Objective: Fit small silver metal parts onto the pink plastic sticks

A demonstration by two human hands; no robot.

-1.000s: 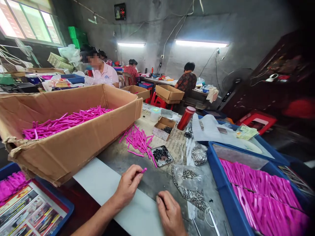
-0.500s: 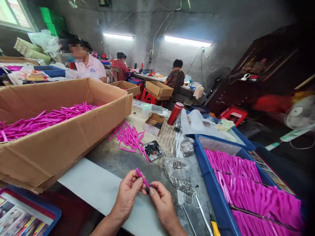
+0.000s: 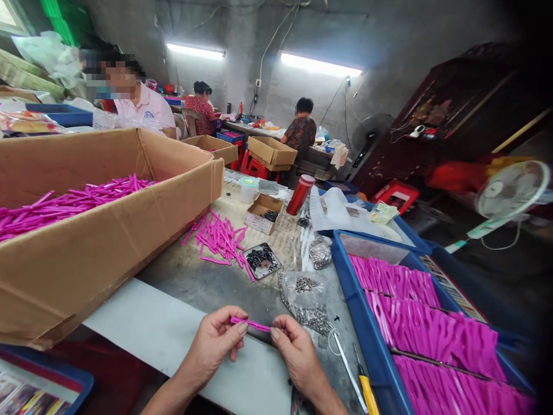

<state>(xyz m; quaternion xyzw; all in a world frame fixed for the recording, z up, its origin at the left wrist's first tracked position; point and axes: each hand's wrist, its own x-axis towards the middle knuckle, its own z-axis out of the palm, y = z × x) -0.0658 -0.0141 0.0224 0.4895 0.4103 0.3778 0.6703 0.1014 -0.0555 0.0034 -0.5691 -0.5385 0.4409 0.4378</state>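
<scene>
My left hand (image 3: 213,344) and my right hand (image 3: 294,353) pinch the two ends of one thin pink stick (image 3: 252,324), held level just above the table's near edge. A loose heap of the same pink sticks (image 3: 218,236) lies farther back on the table. Beside it sits a small metal tray (image 3: 261,260) of dark small parts. A clear bag of silvery small parts (image 3: 307,302) lies just beyond my right hand.
A big cardboard box (image 3: 108,230) with pink sticks fills the left. A blue bin (image 3: 367,311) of stacked pink pieces stands at the right. A red cup (image 3: 300,194), a small carton (image 3: 263,212), a yellow-handled tool (image 3: 366,391), three seated people (image 3: 138,104) and a fan (image 3: 507,196) lie around.
My right hand rose from the table and joined the left on the pink stick, which turned from upright to level. The view swung to the right.
</scene>
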